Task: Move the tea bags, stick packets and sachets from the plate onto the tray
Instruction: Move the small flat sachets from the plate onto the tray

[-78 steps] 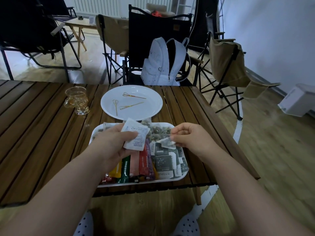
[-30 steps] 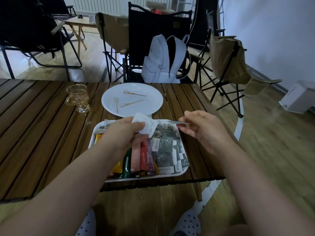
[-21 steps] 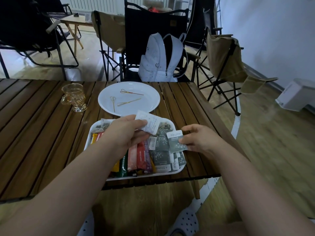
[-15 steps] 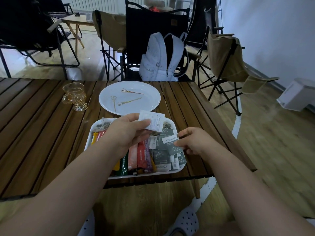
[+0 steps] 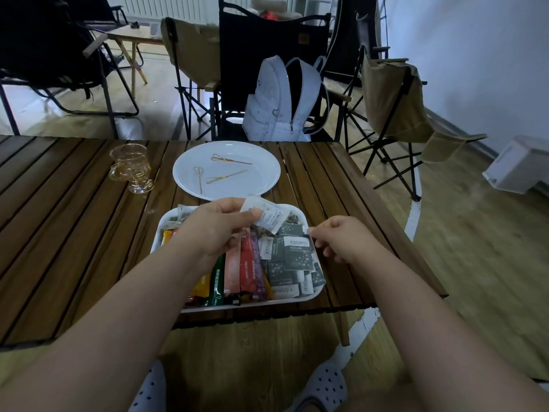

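A white tray [image 5: 246,304] near the table's front edge is packed with coloured stick packets [image 5: 246,263], grey sachets [image 5: 297,254] and tea bags [image 5: 175,218]. My left hand [image 5: 219,224] hovers over the tray's far half and pinches a white sachet [image 5: 264,215] between thumb and fingers. My right hand [image 5: 335,239] hangs over the tray's right rim, fingers loosely curled and holding nothing, its fingertips beside the topmost grey sachet. Behind the tray, the round white plate [image 5: 261,176] holds only three gold picks [image 5: 225,175].
A small amber glass cup [image 5: 132,171] stands left of the plate. Behind the slatted wooden table [image 5: 59,233], a white backpack [image 5: 282,105] sits on a black chair, with folding chairs [image 5: 392,96] around it. The table's right edge runs just past the tray.
My right hand lowered a grey sachet onto the pile on the tray's right side and let it go. My left hand kept the white sachet above the tray.
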